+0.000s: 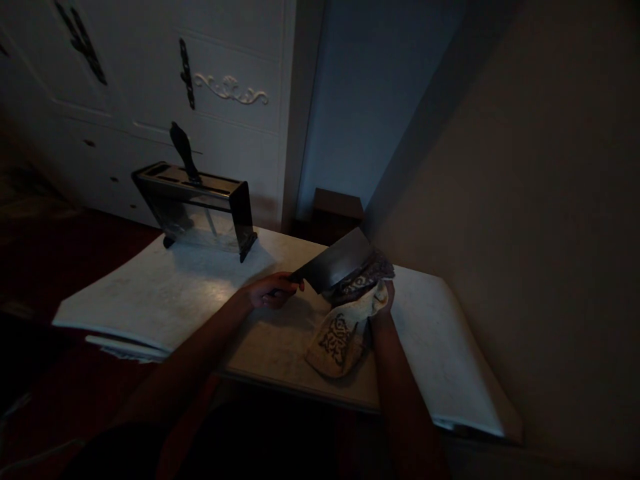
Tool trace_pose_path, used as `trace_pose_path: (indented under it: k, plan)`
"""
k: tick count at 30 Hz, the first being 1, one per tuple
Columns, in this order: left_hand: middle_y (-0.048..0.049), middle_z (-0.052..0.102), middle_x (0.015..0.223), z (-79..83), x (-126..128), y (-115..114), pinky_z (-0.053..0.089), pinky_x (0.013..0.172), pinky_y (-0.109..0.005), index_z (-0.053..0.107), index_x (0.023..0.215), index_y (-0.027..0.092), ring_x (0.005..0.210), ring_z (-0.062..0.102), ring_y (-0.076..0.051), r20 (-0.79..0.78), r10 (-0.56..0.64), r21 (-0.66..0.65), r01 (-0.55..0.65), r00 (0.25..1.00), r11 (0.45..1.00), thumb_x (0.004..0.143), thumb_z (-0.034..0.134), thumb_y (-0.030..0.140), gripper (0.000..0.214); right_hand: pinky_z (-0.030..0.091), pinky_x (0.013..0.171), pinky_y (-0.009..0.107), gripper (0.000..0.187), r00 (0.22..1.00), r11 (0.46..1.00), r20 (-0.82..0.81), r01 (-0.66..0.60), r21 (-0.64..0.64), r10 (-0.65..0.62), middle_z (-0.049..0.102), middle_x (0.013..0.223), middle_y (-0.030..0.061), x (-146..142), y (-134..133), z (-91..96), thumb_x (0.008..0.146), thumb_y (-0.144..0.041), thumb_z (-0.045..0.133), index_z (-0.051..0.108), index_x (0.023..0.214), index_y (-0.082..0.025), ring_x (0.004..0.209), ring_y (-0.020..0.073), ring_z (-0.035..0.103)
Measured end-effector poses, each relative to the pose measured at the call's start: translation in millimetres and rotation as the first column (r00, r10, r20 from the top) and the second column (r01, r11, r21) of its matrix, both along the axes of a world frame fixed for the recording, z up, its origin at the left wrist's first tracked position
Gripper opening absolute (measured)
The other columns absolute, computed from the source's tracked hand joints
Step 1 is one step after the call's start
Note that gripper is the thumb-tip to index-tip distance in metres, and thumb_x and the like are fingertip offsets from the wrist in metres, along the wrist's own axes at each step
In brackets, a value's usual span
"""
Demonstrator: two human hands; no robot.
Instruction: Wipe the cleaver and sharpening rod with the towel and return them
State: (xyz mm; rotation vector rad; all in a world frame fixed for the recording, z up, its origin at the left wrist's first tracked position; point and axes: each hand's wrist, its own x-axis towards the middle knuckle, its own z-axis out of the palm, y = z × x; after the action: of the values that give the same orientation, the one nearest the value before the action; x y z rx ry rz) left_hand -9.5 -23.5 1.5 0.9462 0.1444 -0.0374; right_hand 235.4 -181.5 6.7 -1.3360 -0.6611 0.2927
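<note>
My left hand [274, 291] is wrapped round the dark handle of a cleaver [337, 260], whose broad blade points up and to the right above the table. Against the lower edge of that blade, my right hand [389, 297] grips a patterned cloth [340, 337], beige with dark figures on one side and dark on the other. Part of the cloth hangs down toward the table. Most of the right fingers are hidden behind the cloth. Left of the hands stands a knife block [240, 193] with clear sides, and one black-handled knife [183, 150] is in its slot.
A white-topped table [200, 287] lies under the hands. Behind it stand white cabinets [235, 143] with dark handles. A brown box [337, 203] sits beyond the table's far edge, and a wall [540, 220] rises along the right. The room is dim.
</note>
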Motion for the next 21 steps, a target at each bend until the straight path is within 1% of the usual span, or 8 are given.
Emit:
trace_pose_path:
  k: [5,7,9,12,14,16,18,21]
  plan:
    - [0.0109,0.037,0.047,-1.3,6,-7,0.021,0.025,-0.011,0.059,0.096,0.015,0.026,0.019,-0.002,0.06,0.057,-0.072,-0.053,0.997,0.996,0.085,0.065,0.03,0.02,0.053,0.084,0.038,0.046,0.966,0.987,-0.203,-0.157,0.039,0.162,0.07,0.073,0.0032,-14,6,-0.2,0.075,-0.061,0.05,0.07,0.093,-0.023,0.083,0.0237,0.068]
    - [0.0106,0.037,0.047,-2.8,9,-9,0.022,0.025,-0.012,0.059,0.095,0.015,0.026,0.019,-0.002,0.08,0.057,-0.089,-0.05,0.995,0.995,0.086,0.064,0.031,0.02,0.055,0.084,0.039,0.043,0.918,0.968,-0.308,-0.246,0.045,0.248,0.07,0.069,0.0023,-19,8,-1.3,0.072,-0.061,0.054,0.07,0.085,-0.023,0.08,0.0241,0.068]
    - [0.0104,0.038,0.046,-3.7,10,-11,0.022,0.025,-0.012,0.059,0.094,0.014,0.026,0.021,-0.002,0.079,0.071,-0.094,-0.063,0.994,0.994,0.086,0.064,0.031,0.019,0.056,0.083,0.041,0.042,0.88,0.952,-0.368,-0.304,0.044,0.299,0.07,0.067,0.0014,-23,9,-3.6,0.07,-0.063,0.056,0.069,0.08,-0.024,0.077,0.0242,0.069]
    - [0.0105,0.037,0.046,-2.7,11,-13,0.021,0.025,-0.012,0.059,0.093,0.015,0.025,0.022,-0.002,0.051,0.11,-0.089,-0.105,0.993,0.99,0.085,0.065,0.031,0.019,0.056,0.082,0.041,0.04,0.891,0.951,-0.34,-0.305,0.046,0.302,0.071,0.071,0.0008,-28,11,-7.9,0.066,-0.061,0.062,0.068,0.079,-0.023,0.079,0.0242,0.069]
    - [0.0105,0.037,0.045,-1.1,12,-13,0.021,0.025,-0.012,0.06,0.092,0.014,0.025,0.023,-0.002,0.046,0.143,-0.086,-0.139,0.989,0.987,0.085,0.066,0.032,0.02,0.056,0.082,0.041,0.039,0.91,0.956,-0.297,-0.291,0.045,0.291,0.074,0.077,0.0011,-29,13,-10.7,0.06,-0.056,0.071,0.068,0.081,-0.023,0.081,0.0244,0.07]
    - [0.0107,0.037,0.044,0.1,12,-13,0.022,0.026,-0.013,0.06,0.09,0.014,0.025,0.022,-0.003,0.068,0.18,-0.095,-0.173,0.981,0.98,0.084,0.067,0.034,0.022,0.056,0.081,0.04,0.042,0.911,0.945,-0.263,-0.328,0.009,0.319,0.075,0.082,0.0017,-31,14,-13.6,0.054,-0.049,0.078,0.07,0.085,-0.023,0.08,0.0246,0.07]
    - [0.0107,0.038,0.043,0.3,11,-13,0.022,0.026,-0.014,0.06,0.089,0.015,0.025,0.022,-0.003,0.095,0.215,-0.114,-0.204,0.972,0.972,0.083,0.068,0.038,0.025,0.056,0.08,0.04,0.044,0.887,0.903,-0.233,-0.425,-0.066,0.4,0.076,0.085,0.0025,-31,14,-16.4,0.054,-0.045,0.081,0.071,0.09,-0.022,0.079,0.0245,0.07]
    - [0.0102,0.04,0.043,-0.8,11,-13,0.022,0.026,-0.015,0.059,0.088,0.016,0.024,0.024,-0.004,0.117,0.275,-0.127,-0.26,0.954,0.957,0.082,0.068,0.048,0.035,0.055,0.082,0.039,0.044,0.838,0.825,-0.165,-0.543,-0.158,0.52,0.076,0.091,0.0031,-31,11,-19.7,0.057,-0.039,0.082,0.072,0.095,-0.02,0.081,0.0234,0.07]
